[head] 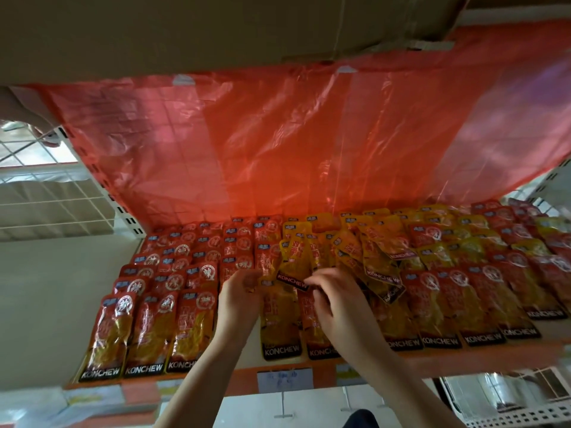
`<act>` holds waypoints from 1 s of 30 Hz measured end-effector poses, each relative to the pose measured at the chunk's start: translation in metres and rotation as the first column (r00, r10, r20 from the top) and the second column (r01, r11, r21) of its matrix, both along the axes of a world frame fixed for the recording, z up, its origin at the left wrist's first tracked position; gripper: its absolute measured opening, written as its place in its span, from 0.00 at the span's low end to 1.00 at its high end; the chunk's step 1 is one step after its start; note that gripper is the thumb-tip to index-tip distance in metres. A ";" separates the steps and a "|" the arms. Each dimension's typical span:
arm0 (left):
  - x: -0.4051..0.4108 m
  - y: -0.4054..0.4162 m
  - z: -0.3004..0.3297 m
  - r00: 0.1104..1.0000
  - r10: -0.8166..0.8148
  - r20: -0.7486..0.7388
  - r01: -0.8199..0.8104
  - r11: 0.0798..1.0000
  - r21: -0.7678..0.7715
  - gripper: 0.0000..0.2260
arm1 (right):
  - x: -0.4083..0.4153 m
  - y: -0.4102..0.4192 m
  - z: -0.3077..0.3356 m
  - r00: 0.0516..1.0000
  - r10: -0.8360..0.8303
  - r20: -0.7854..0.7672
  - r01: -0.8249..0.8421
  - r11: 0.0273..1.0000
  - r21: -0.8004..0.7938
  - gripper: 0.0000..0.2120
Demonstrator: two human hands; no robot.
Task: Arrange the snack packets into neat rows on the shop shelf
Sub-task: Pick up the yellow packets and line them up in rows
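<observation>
Packets (148,329) lie in rows on the shelf (191,379), a plastic sheet (278,143) hanging behind them.

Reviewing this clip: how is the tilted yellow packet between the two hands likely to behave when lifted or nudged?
The yellow packet looks like a thin, flat foil pouch, so it probably flexes rather than staying stiff. Its glossy film suggests that it slides easily over the neighbouring packets. It lies askew on the loose yellow pile, so a nudge may shift others. The left hand and right hand both touch it.
</observation>
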State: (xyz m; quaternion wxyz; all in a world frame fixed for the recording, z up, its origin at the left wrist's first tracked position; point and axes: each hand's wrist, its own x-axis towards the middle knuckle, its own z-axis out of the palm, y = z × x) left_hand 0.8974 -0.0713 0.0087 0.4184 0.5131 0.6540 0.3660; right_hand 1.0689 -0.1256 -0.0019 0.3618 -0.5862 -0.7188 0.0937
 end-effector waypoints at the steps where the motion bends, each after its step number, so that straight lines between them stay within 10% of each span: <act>1: -0.003 -0.001 0.004 0.999 0.047 0.014 -0.047 0.999 0.020 0.09 | -0.003 -0.001 -0.001 0.999 0.009 -0.035 -0.010 1.000 -0.013 0.11; 9: -0.014 0.001 0.049 0.943 0.156 0.293 -0.203 0.970 0.136 0.08 | -0.015 -0.003 0.014 0.928 0.054 -0.368 -0.190 0.919 -0.346 0.32; 14: 0.012 0.001 0.047 0.951 -0.052 0.304 0.002 0.987 0.161 0.07 | -0.014 0.003 0.030 0.762 -0.040 -0.647 -0.268 0.889 -0.371 0.23; 21: 0.024 0.027 0.014 0.983 -0.172 -0.068 0.178 0.980 0.087 0.18 | 0.052 0.017 0.034 0.898 -0.344 -0.274 0.307 0.936 -0.171 0.22; 30: 0.041 0.020 0.001 0.960 -0.250 -0.128 0.263 0.960 0.101 0.14 | 0.086 0.027 0.017 0.893 -0.449 -0.014 0.443 0.886 -0.134 0.23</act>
